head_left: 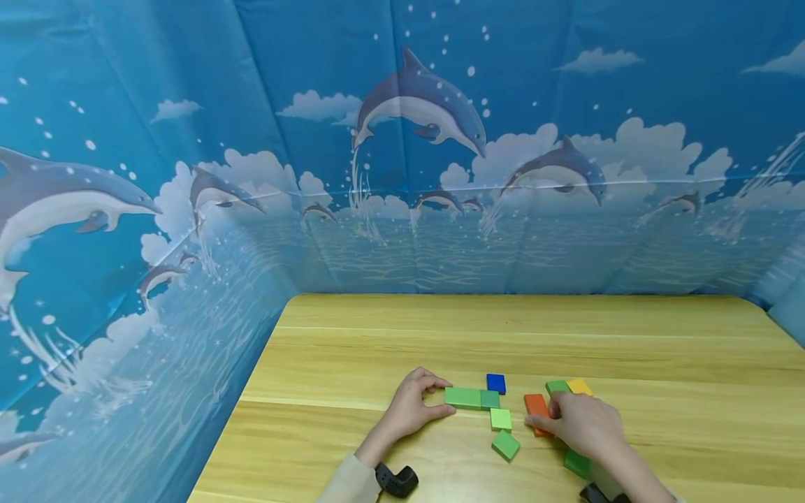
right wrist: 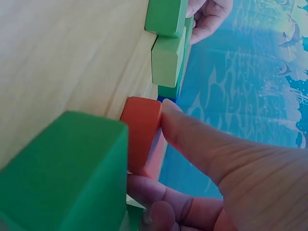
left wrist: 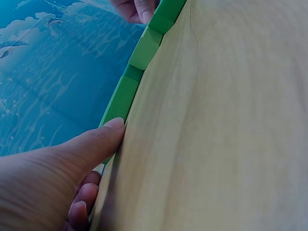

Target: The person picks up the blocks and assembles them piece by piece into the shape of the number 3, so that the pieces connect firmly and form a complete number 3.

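As the left hand pinches a green block, the right hand grips a red block nearer the table's right edge.

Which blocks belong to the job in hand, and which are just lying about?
Apparently in the job:
long green block, pinched by the left hand
teal block, against its end
orange block, pinched by the right hand

Probably just lying about:
blue block
lime block
yellow block
other green blocks

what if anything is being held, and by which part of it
Left hand: long green rectangular block, pinched at its left end. Right hand: orange-red rectangular block, pinched across its long sides.
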Tool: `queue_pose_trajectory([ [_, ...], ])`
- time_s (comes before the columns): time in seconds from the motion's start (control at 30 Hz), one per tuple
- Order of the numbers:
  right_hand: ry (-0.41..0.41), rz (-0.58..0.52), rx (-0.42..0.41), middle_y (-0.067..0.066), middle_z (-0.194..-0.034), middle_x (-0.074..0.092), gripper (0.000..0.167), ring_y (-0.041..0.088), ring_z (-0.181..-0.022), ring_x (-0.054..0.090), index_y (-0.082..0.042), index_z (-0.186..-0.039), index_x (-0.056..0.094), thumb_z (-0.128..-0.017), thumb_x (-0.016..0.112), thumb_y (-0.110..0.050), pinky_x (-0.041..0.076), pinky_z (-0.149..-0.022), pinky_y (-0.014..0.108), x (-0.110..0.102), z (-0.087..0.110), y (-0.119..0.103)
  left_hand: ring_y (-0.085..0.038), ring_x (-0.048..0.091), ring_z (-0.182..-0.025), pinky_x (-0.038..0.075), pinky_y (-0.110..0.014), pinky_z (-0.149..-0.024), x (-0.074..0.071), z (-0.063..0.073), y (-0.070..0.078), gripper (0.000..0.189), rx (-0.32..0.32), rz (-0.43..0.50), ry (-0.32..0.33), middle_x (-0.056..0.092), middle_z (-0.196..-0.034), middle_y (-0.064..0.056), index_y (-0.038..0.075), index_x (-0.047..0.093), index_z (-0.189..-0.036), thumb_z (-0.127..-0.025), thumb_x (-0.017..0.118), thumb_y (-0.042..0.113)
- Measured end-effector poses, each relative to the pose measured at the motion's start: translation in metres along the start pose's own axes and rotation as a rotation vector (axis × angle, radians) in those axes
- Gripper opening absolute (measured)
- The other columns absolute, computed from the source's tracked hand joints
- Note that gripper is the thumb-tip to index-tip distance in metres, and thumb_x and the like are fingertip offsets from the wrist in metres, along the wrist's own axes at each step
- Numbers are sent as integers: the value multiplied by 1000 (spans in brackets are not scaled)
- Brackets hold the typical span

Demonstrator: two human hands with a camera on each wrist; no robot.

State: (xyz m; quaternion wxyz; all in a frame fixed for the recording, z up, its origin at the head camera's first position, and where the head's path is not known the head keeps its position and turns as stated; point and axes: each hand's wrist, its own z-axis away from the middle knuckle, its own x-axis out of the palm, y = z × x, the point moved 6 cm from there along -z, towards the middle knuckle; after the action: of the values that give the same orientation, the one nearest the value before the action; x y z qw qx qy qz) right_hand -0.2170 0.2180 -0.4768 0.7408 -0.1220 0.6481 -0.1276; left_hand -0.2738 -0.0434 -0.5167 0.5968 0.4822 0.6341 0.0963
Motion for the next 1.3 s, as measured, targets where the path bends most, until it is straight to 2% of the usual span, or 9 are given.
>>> queue_pose_trajectory([
  [0.13,-12,0,-7,-2,-57,41,53,15,-53,38,-17,-65,49,-71,68,-66,23,-51,30,0,2,2,-5,45,-82,40,-24,-75,1,0,0,38,1,-6,2,52,-94,11,18,70,-108,-76,80,35],
  [0.4,-35,1,-30,-2,-60,45,45,16,-54,40,-17,-69,54,-69,76,-56,28,-50,30,-2,9,1,-5,46,-83,40,-24,-75,2,0,0,38,-2,1,-1,52,-95,10,18,70,-108,-76,80,36],
  [0.67,-48,17,-39,-3,-61,45,46,16,-56,40,-18,-67,52,-68,77,-56,27,-52,31,1,18,-1,-4,46,-82,41,-23,-75,1,0,0,38,11,-9,12,52,-94,11,17,70,-108,-76,80,35],
  [1.07,-69,24,-63,-4,-59,43,47,14,-56,39,-18,-63,49,-64,82,-51,26,-53,31,6,30,-1,-5,46,-83,41,-23,-75,1,1,0,38,-7,-2,3,51,-94,11,17,71,-107,-75,81,34],
  [1.3,-135,32,-73,-4,-60,45,46,15,-58,40,-19,-62,49,-57,87,-45,27,-55,32,8,34,-1,-5,46,-82,41,-23,-75,1,1,0,37,-5,7,3,51,-94,12,17,70,-107,-76,80,34],
])
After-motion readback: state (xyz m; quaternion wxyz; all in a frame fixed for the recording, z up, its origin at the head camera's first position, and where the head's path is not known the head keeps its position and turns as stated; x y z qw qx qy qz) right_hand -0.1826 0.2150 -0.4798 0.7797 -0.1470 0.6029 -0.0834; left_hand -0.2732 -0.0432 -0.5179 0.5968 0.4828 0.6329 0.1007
